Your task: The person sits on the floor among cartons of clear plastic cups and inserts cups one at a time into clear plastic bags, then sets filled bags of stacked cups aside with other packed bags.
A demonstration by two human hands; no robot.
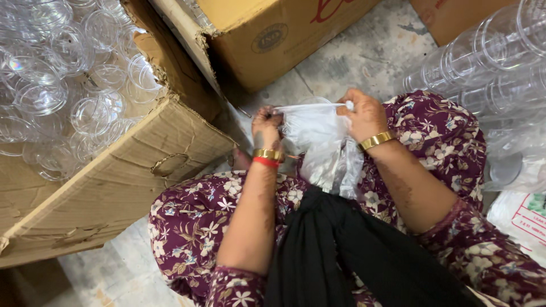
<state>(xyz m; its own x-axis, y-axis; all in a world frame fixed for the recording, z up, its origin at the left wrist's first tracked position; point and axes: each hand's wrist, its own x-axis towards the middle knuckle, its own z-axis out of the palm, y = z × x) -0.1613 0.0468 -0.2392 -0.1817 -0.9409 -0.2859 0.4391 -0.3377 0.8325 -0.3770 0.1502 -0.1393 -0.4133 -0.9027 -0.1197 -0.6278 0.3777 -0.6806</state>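
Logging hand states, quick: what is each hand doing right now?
Left hand: closed, pinching the top edge of the clear plastic bag.
Right hand: closed, gripping the same bag's top edge.

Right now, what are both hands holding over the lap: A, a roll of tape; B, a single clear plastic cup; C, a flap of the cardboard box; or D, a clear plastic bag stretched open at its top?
D: the left hand and the right hand each pinch one side of the top edge of a thin clear plastic bag, pulled taut between them above the lap.
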